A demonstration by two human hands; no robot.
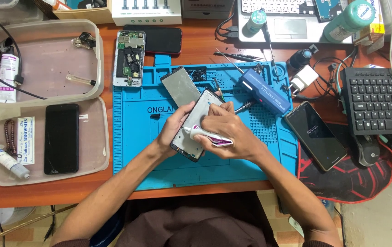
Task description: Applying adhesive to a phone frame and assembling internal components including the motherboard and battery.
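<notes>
— Head view first: what was in the hands?

— The left hand (174, 126) was wrapped around the lower left edge of a phone frame (196, 126), holding it tilted above the blue repair mat (136, 137). The frame's pale inner side faced up.

— And the other hand?

— The right hand (230, 132) was closed around a small white glue tube (207, 136) with a magenta band, its nozzle pointing left and lying against the frame's inner face. The fingers curled over the tube, so both hands were grasping something, neither one loose.

— Where did the frame sit relative to the desk?

— Over the middle of the mat, near the front edge of the wooden desk (45, 192). Just behind it on the mat lay a grey metal plate (181, 85), and to the right a blue box-shaped tool (264, 91).

— Anything else nearby?

— A dark phone showing a timer (315, 136) lay right of the mat, tilted. An opened phone with its board exposed (129, 58) rested at the mat's upper left corner. Farther left, a clear plastic tray (102, 151) held a black phone (62, 138), and a black keyboard (379, 100) stood at the far right.
</notes>
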